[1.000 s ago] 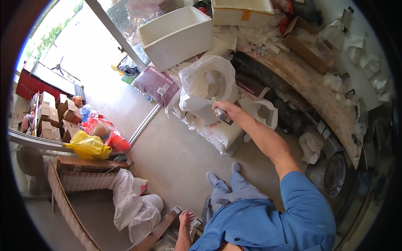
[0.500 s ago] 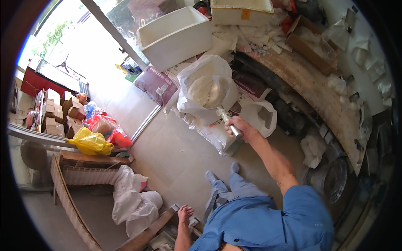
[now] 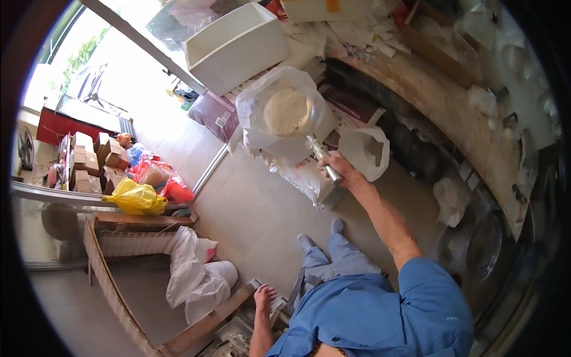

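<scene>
My right hand (image 3: 336, 166) is closed round the metal handle of a scoop (image 3: 322, 152), arm stretched out. At the handle's far end, a round heap of pale flour-like powder (image 3: 288, 111) covers the scoop's bowl, over the mouth of a white plastic-lined sack (image 3: 253, 113). The bowl's own rim is mostly hidden by the powder. My left hand (image 3: 263, 296) hangs low at my left side, holding nothing, its fingers apart and slightly bent. It is near a wooden beam (image 3: 208, 321) and some metal equipment.
A white foam box (image 3: 235, 50) stands beyond the sack, beside purple printed sacks (image 3: 215, 117). A long dusty wooden counter (image 3: 440, 113) curves along the right. Cartons (image 3: 86, 160) and a yellow bag (image 3: 137, 197) lie at left. A white bag (image 3: 196, 279) drapes by a wooden frame.
The scoop's bowl, partly bare metal before, is now covered by a rounded heap of powder. My right hand still grips the handle; the whole view has shifted slightly.
</scene>
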Action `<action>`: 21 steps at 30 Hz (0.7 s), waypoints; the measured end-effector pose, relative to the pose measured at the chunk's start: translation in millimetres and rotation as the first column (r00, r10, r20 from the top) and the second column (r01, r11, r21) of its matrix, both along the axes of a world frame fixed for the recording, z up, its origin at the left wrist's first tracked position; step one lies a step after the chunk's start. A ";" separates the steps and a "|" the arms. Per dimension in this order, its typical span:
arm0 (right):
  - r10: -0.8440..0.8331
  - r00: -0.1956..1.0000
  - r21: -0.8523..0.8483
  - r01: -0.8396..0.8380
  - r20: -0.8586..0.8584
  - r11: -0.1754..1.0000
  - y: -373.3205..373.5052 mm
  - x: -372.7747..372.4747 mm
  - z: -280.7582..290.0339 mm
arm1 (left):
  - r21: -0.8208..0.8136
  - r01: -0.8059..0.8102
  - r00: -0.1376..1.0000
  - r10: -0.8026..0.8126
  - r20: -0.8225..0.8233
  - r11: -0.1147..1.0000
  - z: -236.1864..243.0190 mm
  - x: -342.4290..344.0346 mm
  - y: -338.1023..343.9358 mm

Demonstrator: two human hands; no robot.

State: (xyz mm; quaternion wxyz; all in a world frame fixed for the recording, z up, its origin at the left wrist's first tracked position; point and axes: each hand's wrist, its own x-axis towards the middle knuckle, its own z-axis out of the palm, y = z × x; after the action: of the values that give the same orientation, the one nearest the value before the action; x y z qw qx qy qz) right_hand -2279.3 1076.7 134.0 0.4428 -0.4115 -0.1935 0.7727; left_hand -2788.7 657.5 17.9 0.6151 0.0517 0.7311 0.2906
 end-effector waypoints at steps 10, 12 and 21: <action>-0.223 0.974 0.145 0.217 0.029 0.965 -268.9 69.9 51.8 | 0.025 0.313 0.949 -0.314 0.015 0.949 -20.5 -22.0 -18.8; -0.312 0.948 0.137 0.301 0.069 0.944 -349.4 62.1 56.7 | 0.024 0.386 0.923 -0.386 0.006 0.922 -21.3 -28.5 -9.1; -0.622 0.781 -0.120 0.623 0.051 0.773 -695.9 10.5 20.3 | 0.113 0.573 0.819 -0.569 -0.070 0.812 -11.5 -51.3 -84.9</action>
State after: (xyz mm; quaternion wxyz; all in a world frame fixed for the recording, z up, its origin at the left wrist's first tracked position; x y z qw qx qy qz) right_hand -2268.8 380.9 154.3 0.6449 -0.4836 0.0025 0.5918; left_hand -2840.1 572.5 6.4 0.6572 0.3131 0.6715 0.1384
